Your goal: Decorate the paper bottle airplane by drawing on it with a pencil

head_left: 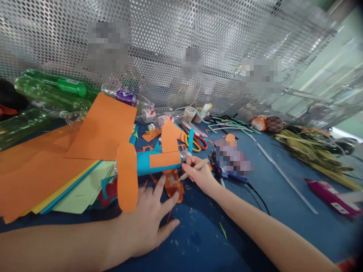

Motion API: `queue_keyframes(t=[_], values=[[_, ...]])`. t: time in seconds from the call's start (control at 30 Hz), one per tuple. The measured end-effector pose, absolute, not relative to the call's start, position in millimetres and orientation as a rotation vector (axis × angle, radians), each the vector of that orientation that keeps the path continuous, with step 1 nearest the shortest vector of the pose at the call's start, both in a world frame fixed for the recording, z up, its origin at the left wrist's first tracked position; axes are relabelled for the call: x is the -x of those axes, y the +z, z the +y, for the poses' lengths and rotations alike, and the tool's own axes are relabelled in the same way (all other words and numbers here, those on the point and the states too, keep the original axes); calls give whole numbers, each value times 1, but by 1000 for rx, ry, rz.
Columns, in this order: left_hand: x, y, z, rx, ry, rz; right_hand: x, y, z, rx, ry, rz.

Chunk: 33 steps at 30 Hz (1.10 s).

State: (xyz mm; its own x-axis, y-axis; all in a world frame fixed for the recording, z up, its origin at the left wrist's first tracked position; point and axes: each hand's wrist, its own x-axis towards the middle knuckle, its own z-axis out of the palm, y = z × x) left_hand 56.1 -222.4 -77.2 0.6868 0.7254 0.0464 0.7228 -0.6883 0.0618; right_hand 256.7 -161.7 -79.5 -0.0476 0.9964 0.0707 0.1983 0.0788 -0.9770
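Observation:
My right hand [202,176] pinches a thin tan pencil-like stick [194,169], its tip over an orange paper piece [173,183] on the blue table. My left hand [151,215] lies with spread fingers, two fingertips touching that orange piece. Just beyond both hands is a bottle wrapped in blue paper [144,163], with an orange strip along its side. A rounded orange paper shape [127,177] stands at its left end, close above my left hand, and another orange shape [170,136] rises behind it.
Stacked coloured sheets [85,189] and green bottles [53,92] lie left. Scissors [195,142] are behind the wrapped bottle. A blue tool with a black cord [235,176], a magenta cutter [330,196] and dried leaves [312,151] lie right. Perforated metal mesh [159,49] stands behind.

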Motion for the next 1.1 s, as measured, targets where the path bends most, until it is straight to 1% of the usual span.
queue_keyframes(t=[0.67, 1.1], values=[[-56, -75, -221, -2838, 128, 1190, -259, -80, -163, 1293, 1124, -1488], [-57, -75, -220, -2810, 174, 1185, -257, -77, -163, 1323, 1091, -1475]])
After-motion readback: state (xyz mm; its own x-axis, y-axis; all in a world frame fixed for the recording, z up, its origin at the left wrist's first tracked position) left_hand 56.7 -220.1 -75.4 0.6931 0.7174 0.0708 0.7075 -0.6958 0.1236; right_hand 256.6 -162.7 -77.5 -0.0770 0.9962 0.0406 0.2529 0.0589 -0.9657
